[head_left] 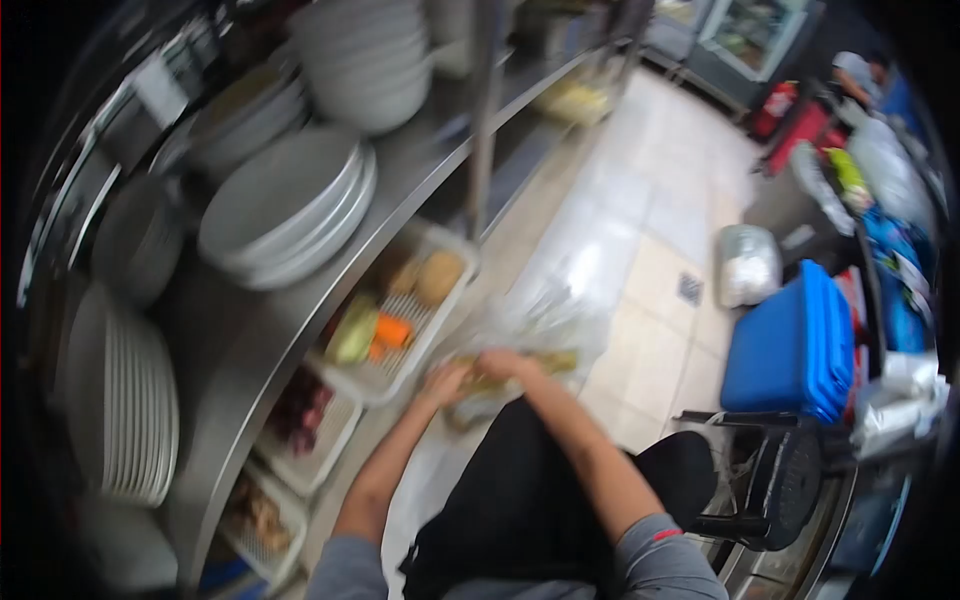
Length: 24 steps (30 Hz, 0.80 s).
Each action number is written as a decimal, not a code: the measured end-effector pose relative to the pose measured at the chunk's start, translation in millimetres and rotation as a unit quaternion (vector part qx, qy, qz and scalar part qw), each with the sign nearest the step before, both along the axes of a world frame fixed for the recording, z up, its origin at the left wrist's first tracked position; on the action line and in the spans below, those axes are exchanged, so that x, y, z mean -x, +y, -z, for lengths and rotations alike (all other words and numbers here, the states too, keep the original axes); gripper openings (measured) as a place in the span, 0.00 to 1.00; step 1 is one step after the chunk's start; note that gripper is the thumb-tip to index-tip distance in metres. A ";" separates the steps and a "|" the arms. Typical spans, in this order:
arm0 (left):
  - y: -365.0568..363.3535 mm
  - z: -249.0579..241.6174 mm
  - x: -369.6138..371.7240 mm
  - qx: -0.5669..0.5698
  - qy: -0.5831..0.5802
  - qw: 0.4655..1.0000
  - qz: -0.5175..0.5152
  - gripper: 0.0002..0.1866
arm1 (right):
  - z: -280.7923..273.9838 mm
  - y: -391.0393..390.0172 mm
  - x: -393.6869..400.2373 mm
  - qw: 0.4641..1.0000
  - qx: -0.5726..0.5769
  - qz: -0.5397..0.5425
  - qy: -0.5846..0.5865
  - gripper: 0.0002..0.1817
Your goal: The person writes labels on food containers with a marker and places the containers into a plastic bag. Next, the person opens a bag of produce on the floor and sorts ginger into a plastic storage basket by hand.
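Note:
My left hand (449, 383) and my right hand (503, 366) are close together in front of my knees, low over the floor. Both have their fingers closed at a clear plastic bag (545, 325), slightly smeared by motion. Long yellow-green stalks or strips (550, 361) lie in or under the plastic, just right of my right hand; their kind I cannot tell. Left of my hands, a white plastic crate (400, 375) holds orange carrot-like pieces (391, 330), a pale green vegetable (353, 332) and a round tan one (438, 277).
A steel shelf (255, 330) with stacked white plates (290, 205) overhangs the crates on the left. More crates (335, 445) stand beneath it. On the right are a black stool (790, 480), a blue box (785, 345) and a white bundle (748, 265). A person (857, 80) is far back.

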<state>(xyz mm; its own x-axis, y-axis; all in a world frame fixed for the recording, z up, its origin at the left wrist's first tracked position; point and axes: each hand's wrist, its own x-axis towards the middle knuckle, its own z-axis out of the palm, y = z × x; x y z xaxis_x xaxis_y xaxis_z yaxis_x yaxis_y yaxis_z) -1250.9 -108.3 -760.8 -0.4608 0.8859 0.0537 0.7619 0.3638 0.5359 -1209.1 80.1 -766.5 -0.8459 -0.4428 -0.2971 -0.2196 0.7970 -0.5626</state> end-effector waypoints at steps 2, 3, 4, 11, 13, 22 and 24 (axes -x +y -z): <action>1.9 3.0 -1.4 0.067 -0.005 0.993 -0.101 0.17 | 12.9 1.8 -3.0 0.998 0.008 -0.021 0.067 0.12; 1.5 21.3 -1.8 0.052 0.018 0.992 -0.116 0.18 | -21.1 -1.4 -13.4 0.996 0.028 0.008 0.084 0.11; 3.1 27.9 -3.1 -0.030 0.047 0.993 -0.104 0.14 | 2.3 1.5 -7.0 0.999 0.009 0.028 0.035 0.08; 10.1 1.7 -4.3 -0.149 -0.122 0.980 -0.057 0.08 | 1.3 37.5 -38.4 0.888 0.368 0.239 -0.135 0.06; 18.2 0.3 -7.8 -0.193 -0.183 0.964 -0.001 0.08 | 3.5 40.4 -49.2 0.855 0.448 0.225 -0.134 0.10; 8.4 16.3 -15.5 -0.050 -0.354 0.931 0.072 0.08 | 1.9 35.9 -45.7 0.929 0.318 0.076 -0.174 0.12; 8.7 25.2 -8.5 -0.039 -0.403 0.910 0.084 0.08 | -0.5 32.1 -46.2 0.931 0.307 0.062 -0.186 0.10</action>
<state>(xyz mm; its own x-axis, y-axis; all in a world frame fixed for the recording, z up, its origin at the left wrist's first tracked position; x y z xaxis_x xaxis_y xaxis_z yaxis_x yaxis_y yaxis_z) -1242.4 -99.6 -786.0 -0.2362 0.9555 -0.1769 0.1508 0.2159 0.9647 -1162.9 112.2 -766.0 -0.7908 -0.5315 -0.3036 0.1542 0.3070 -0.9391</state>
